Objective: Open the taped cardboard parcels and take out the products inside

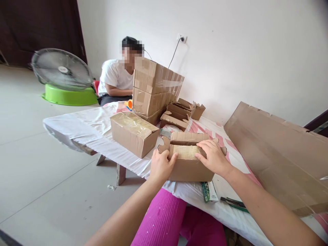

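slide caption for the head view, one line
Bare left hand and bare right hand hold an open brown cardboard box near a taped brown cardboard box on white-and-pink cloth.

Big round fan (63,69) over in the upper left, lime green tub (70,97) right under it, dark door (36,27) behind. Somebody (118,90) in a white tee (112,73) is sitting left of top centre. Black cord (174,51) plugged into a wall socket (178,36) up top, just right of centre.
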Demonstrator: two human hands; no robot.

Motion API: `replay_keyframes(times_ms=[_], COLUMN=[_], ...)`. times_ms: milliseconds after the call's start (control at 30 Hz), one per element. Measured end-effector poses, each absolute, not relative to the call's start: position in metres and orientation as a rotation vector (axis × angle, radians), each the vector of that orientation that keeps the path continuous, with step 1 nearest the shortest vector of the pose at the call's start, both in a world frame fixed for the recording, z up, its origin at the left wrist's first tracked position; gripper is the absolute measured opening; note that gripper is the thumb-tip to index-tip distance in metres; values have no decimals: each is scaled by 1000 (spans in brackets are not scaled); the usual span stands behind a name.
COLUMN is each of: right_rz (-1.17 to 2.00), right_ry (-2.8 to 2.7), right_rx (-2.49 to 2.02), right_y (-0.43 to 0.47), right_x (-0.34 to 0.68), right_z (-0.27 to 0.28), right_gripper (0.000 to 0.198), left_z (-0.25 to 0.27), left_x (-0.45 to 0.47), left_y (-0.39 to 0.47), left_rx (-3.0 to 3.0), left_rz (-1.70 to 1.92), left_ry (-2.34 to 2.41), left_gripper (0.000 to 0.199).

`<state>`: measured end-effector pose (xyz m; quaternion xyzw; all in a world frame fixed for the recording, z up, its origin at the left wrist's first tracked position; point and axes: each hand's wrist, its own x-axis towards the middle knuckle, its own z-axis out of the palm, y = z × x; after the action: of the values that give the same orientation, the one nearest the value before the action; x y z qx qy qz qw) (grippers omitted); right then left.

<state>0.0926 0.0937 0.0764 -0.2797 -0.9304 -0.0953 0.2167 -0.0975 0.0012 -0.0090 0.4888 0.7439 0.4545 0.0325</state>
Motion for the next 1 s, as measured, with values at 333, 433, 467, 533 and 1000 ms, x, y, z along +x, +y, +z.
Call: replay_keyframes(times_ms=[333,433,467,533,1000], right_rz=[-250,-253,-256,-252,-58], right_ry=[-2555,-2543,-2543,-2544,-2473], right_rx=[-667,-664,-675,-719,-934], right_y=[89,92,94,97,92], right_x=[92,96,98,102,125], right_z=[77,77,78,79,86], right_gripper=[18,28,33,38,21], left_z=[-11,-12,-12,-13,-16], left_x=[-98,-99,-99,-100,-100], left_y=[2,1,1,1,-2], left_rx=[1510,1507,1507,1511,1506], left_rz=[1381,1381,1384,1397,1457], left_ry=[2278,2276,2276,2276,2192], left_gripper=[44,43,43,43,43])
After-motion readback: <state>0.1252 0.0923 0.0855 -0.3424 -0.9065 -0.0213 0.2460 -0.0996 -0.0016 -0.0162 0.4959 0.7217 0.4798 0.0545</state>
